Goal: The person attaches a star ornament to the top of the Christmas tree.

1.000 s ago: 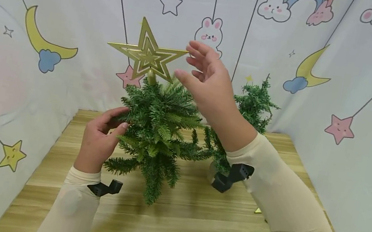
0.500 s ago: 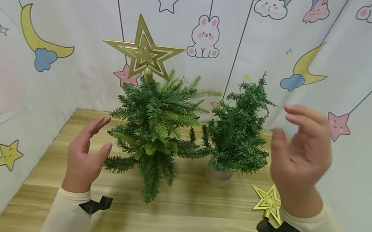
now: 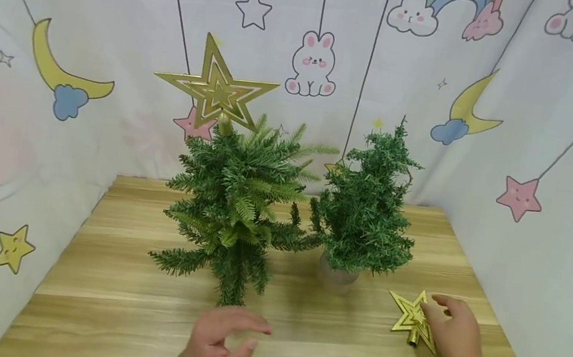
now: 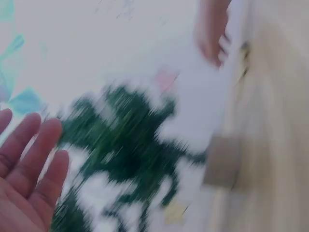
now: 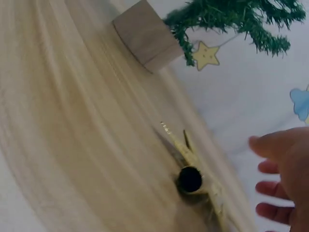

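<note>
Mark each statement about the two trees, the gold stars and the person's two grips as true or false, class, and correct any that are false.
1. A gold star sits on top of the fuller tree. True.
2. The slimmer tree has a gold star on its top. False: its tip carries no star.
3. A second gold star lies on the table, to the right of both trees. True.
4. The right grip holds the second gold star up in the air. False: the star lies on the table, and the right wrist view shows the grip apart from it.
5. The left grip grasps the slimmer tree. False: it holds nothing.
6. The slimmer tree stands on a base. True.
</note>
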Available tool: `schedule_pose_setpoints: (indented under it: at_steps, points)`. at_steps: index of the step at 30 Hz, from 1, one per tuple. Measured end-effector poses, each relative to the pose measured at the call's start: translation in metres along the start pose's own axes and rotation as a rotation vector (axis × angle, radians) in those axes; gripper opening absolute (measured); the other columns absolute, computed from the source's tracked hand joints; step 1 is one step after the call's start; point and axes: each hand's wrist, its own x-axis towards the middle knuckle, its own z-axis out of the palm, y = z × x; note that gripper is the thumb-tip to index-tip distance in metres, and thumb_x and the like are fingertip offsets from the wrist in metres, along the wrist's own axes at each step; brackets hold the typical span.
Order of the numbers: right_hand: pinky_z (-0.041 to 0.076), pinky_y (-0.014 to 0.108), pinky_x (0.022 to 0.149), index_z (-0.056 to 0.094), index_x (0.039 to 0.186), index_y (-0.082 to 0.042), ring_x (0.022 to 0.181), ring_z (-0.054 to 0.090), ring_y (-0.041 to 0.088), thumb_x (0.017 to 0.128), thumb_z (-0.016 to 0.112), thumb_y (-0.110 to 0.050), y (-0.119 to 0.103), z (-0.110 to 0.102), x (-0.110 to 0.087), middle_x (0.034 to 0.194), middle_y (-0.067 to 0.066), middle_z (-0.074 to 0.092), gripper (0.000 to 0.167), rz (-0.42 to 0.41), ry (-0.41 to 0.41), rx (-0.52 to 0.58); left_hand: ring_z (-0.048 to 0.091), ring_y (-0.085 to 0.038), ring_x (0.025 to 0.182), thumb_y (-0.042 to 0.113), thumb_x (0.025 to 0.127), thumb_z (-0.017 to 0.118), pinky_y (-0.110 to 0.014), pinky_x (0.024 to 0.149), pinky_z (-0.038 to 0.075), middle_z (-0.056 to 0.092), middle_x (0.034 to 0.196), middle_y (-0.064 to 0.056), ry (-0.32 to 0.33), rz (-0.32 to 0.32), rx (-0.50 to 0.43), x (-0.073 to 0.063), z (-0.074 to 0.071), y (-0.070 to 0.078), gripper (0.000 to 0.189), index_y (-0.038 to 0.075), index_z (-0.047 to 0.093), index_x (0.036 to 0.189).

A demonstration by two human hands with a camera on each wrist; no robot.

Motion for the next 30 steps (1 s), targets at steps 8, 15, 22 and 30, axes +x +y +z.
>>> schedule_pose_setpoints:
  at_steps: [8,15,22,30]
  points:
    - [0.044,0.070,0.096,0.058,0.136,0.010,0.118,0.052,0.058,0.093,0.075,-0.048,0.014,0.015,-0.002,0.130,0.038,0.056,0.074,-0.009,-0.036,-0.107,0.061,-0.025,0.129,0.006,0.083,0.079,-0.039,0.106,0.051,0.061,0.143,-0.011,-0.259,-0.379,0.160,-0.002,0.063,-0.024,0.056,0.009,0.063,0.137]
    - [0.038,0.070,0.099,0.062,0.132,0.007,0.119,0.048,0.058,0.091,0.079,-0.040,0.022,0.022,-0.005,0.129,0.036,0.056,0.065,0.038,0.028,-0.068,0.042,-0.029,0.145,0.011,0.087,0.078,-0.049,0.109,0.047,0.037,0.161,-0.013,-0.213,-0.526,0.253,0.014,0.089,-0.046,0.069,0.011,0.051,0.150]
    - [0.035,0.070,0.099,0.060,0.136,0.005,0.122,0.043,0.060,0.089,0.079,-0.049,0.026,0.023,-0.004,0.133,0.037,0.053,0.074,0.024,0.025,-0.094,0.044,-0.032,0.137,0.009,0.086,0.077,-0.046,0.103,0.050,0.033,0.158,-0.021,-0.042,-0.510,0.351,0.023,0.097,-0.060,0.066,0.004,0.051,0.147]
    - [0.042,0.064,0.084,0.061,0.133,-0.001,0.114,0.048,0.058,0.080,0.070,-0.078,0.025,0.015,-0.007,0.125,0.033,0.055,0.094,0.085,-0.150,-0.203,0.044,-0.029,0.144,0.017,0.095,0.073,-0.057,0.109,0.045,0.044,0.158,-0.005,-0.121,-0.685,0.291,0.028,0.093,-0.066,0.051,0.013,0.059,0.143]
